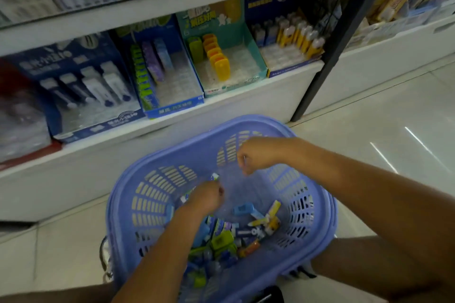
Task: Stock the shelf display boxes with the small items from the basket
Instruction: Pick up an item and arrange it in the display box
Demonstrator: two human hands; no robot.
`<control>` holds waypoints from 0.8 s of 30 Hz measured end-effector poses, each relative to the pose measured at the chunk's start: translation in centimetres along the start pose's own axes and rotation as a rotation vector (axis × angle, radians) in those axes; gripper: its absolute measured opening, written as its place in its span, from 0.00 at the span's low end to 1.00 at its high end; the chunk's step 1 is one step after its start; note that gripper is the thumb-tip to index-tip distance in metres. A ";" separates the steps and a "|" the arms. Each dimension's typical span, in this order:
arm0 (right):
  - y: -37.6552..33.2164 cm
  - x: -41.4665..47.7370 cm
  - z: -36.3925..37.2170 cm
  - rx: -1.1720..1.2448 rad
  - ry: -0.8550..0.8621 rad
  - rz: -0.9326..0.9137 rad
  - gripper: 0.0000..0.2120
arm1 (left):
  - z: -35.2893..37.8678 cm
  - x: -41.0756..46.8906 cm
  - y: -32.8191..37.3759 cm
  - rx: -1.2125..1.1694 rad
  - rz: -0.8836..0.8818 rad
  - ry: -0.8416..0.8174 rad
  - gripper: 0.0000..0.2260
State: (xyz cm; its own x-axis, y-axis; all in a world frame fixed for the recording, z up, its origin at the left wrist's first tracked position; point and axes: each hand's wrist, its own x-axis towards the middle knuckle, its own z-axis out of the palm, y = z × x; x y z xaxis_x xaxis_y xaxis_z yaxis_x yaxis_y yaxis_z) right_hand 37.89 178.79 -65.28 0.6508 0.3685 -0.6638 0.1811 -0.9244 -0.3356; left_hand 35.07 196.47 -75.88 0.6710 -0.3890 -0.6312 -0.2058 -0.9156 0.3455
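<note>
A purple plastic basket (157, 194) sits on the floor below me, holding several small coloured items (236, 236). My left hand (204, 198) is inside the basket, fingers closed around small packets, one blue-white tip sticking out above it. My right hand (258, 155) hovers over the basket's far side, curled shut; whether it holds anything is unclear. On the low shelf stand display boxes: a dark blue one (81, 96), a blue one (170, 74) with green and purple items, a teal one (226, 54) with orange items, and another blue one (288, 39) with yellow items.
The white shelf ledge (270, 88) runs in front of the boxes. A black upright post (327, 49) stands at the shelf's right end. Pale floor tiles (381, 118) spread to the right. An upper shelf (147, 2) carries blurred packaged goods.
</note>
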 end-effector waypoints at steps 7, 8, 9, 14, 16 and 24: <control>1.9 4.1 11.4 0.054 -0.307 0.239 0.20 | 6.4 -3.1 -4.3 0.118 -0.019 -0.251 0.15; 2.1 4.4 12.2 0.052 -0.311 0.269 0.20 | 6.5 -2.9 -4.4 0.141 -0.012 -0.242 0.15; 2.3 4.8 13.0 0.046 -0.303 0.292 0.19 | 6.6 -2.7 -4.5 0.147 -0.011 -0.236 0.14; 2.5 6.6 15.1 0.021 -0.246 0.369 0.16 | 7.4 -1.5 -5.0 0.091 0.002 -0.156 0.12; 2.4 7.2 15.6 0.030 -0.207 0.426 0.09 | 7.8 -0.9 -4.9 0.097 0.025 -0.098 0.11; 1.3 8.5 16.7 0.050 -0.427 0.440 0.25 | 9.9 2.1 -2.6 0.125 0.119 -0.065 0.19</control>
State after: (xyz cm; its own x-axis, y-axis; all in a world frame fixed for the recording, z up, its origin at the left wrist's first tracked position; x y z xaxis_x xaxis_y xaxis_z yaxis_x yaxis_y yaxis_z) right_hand 31.34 182.33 -82.49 0.3017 -0.0300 -0.9529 -0.0784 -0.9969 0.0066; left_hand 29.98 197.02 -84.99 0.5902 -0.4972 -0.6360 -0.3706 -0.8668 0.3338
